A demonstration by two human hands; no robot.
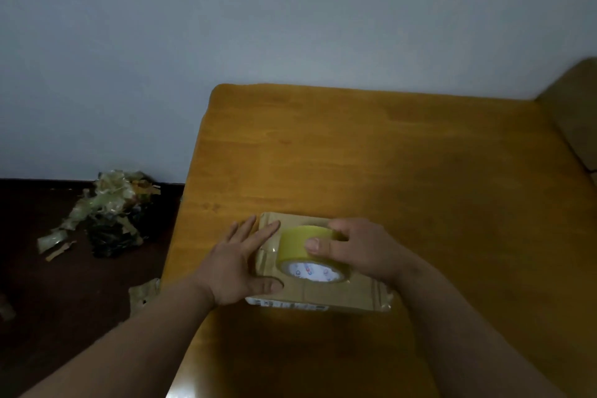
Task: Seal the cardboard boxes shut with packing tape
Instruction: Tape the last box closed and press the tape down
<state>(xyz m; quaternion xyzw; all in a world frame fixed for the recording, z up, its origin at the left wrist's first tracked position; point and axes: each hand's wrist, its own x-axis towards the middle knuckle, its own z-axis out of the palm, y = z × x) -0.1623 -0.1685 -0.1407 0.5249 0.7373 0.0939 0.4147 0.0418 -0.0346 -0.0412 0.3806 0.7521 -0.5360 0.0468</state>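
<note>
Head view, right hand fingers gripping tape roll on edge, core facing camera, left hand flat on box

Print on the tape roll's core and box label is unreadable

Looks like a plain room in somebody's home, not a proper packing shop. The main thing is an orange-brown wooden table with rounded corners, pushed right up against a bare pale grey-white wall. Left of the table there's dark brown flooring with a messy heap of crumpled used clear tape and black plastic scraps just dumped there by the wall. At the table's far right edge sits a big tan cardboard piece. Dim lighting too.
</note>
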